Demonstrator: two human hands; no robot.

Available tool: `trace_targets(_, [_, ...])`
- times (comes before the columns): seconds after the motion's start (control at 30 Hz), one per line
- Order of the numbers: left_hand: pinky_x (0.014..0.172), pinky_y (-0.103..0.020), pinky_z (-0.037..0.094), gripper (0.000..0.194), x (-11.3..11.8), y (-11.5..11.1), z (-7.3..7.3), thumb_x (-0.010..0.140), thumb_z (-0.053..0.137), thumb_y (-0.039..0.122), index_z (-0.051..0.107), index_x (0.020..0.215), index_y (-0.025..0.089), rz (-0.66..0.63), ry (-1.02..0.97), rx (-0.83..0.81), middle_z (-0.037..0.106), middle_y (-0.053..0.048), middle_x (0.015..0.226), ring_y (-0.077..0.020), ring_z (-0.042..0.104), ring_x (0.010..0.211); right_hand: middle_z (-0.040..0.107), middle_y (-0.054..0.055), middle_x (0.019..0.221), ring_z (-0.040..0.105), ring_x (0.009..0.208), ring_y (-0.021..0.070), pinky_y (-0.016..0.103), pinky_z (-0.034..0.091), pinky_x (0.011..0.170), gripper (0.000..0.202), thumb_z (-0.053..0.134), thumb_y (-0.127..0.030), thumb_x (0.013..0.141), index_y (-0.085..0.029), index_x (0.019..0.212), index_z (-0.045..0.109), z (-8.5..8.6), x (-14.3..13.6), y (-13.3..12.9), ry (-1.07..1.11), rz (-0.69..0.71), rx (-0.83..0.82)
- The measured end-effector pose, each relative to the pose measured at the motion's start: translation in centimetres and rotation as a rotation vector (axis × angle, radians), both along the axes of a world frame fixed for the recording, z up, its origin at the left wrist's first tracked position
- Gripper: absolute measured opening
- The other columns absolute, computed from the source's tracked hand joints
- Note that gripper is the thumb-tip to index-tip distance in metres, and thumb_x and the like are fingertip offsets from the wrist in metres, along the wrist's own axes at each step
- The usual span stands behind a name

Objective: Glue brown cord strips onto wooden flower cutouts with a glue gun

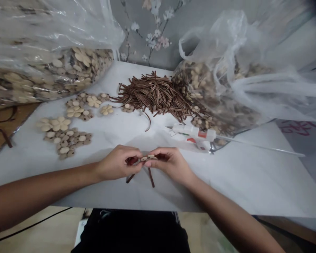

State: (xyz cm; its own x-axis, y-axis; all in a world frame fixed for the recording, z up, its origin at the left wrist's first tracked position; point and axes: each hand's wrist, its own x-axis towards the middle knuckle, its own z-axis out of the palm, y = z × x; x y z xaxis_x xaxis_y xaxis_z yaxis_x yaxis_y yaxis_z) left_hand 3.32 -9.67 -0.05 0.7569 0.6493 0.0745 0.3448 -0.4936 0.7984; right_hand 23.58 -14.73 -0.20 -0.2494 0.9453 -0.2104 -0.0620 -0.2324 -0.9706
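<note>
Between my two hands, above the front of the table, is a small pale wooden flower piece (148, 158). My right hand (172, 163) pinches it between thumb and fingers. At its left edge my left hand (121, 161) is closed, fingertips pressed together against the piece. A brown flat cord (151, 177) hangs below, and its other end shows under my left fingers. How the cord joins the flower is hidden by my fingers. Left of my hands lie loose wooden flowers (60, 123) and a cluster of round-petalled brown pieces (75, 140).
A heap of brown cords (155, 93) lies at the back middle. Large clear bags of wooden pieces stand at back left (76, 66) and back right (200, 79). A white glue gun (195, 131) with a long glue stick lies right of my hands.
</note>
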Motion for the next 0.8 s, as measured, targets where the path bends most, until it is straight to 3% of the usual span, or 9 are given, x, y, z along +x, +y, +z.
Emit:
trace_targets(0.2, [0.050,-0.020,0.038,0.010,-0.3,-0.5,0.4,0.087,0.063,0.027,0.069,0.085,0.019,-0.019,-0.122,0.128,0.054,0.003,0.059,-0.0085,0.047,0.050,0.073,0.003,0.083,0.068,0.074,0.0161,0.031,0.056,0.070,0.012,0.074,-0.025,0.081,-0.022,0.093,0.073,1.4,0.3,-1.1,-0.151,-0.055,0.361])
trace_targets(0.37, [0.054,-0.021,0.044,0.011,-1.0,-0.4,0.2,0.086,0.066,0.015,0.069,0.094,0.022,0.017,-0.273,0.552,0.064,0.002,0.065,-0.0091,0.057,0.055,0.070,0.006,0.112,0.065,0.103,0.0210,0.041,0.056,0.087,0.028,0.067,-0.011,0.083,-0.028,0.105,0.072,1.3,0.7,-1.5,-0.342,-0.021,1.039])
trace_targets(0.43, [0.053,-0.022,0.044,0.016,-1.2,-0.3,0.5,0.083,0.069,0.013,0.068,0.096,0.021,0.032,-0.357,0.741,0.064,0.002,0.067,-0.0093,0.058,0.055,0.064,0.006,0.119,0.062,0.105,0.0215,0.042,0.055,0.087,0.026,0.068,-0.012,0.082,-0.028,0.102,0.073,1.1,0.9,-1.6,-0.416,-0.061,1.199])
trace_targets(0.57, [0.048,-0.024,0.043,0.018,-1.3,-0.1,1.4,0.080,0.072,0.011,0.067,0.095,0.018,0.046,-0.392,0.898,0.061,0.001,0.064,-0.0103,0.055,0.052,0.057,0.007,0.117,0.058,0.104,0.0209,0.040,0.053,0.087,0.020,0.067,-0.013,0.083,-0.026,0.096,0.075,1.1,1.0,-1.6,-0.464,-0.024,1.189])
trace_targets(0.7, [0.049,-0.023,0.045,0.027,-1.4,-0.2,1.6,0.080,0.071,0.010,0.066,0.104,0.022,0.080,-0.404,0.828,0.059,0.002,0.069,-0.0102,0.053,0.056,0.055,0.007,0.114,0.057,0.105,0.0207,0.040,0.052,0.089,0.021,0.065,-0.010,0.084,-0.025,0.095,0.075,1.5,0.9,-1.6,-0.455,0.012,1.121])
trace_targets(0.8, [0.060,-0.025,0.050,0.037,-1.3,0.0,1.1,0.080,0.070,0.010,0.065,0.114,0.022,0.139,-0.377,0.701,0.060,-0.002,0.085,-0.0123,0.058,0.072,0.055,0.007,0.113,0.056,0.106,0.0203,0.039,0.051,0.089,0.020,0.065,-0.010,0.084,-0.024,0.094,0.075,1.6,1.0,-1.5,-0.438,0.019,1.102])
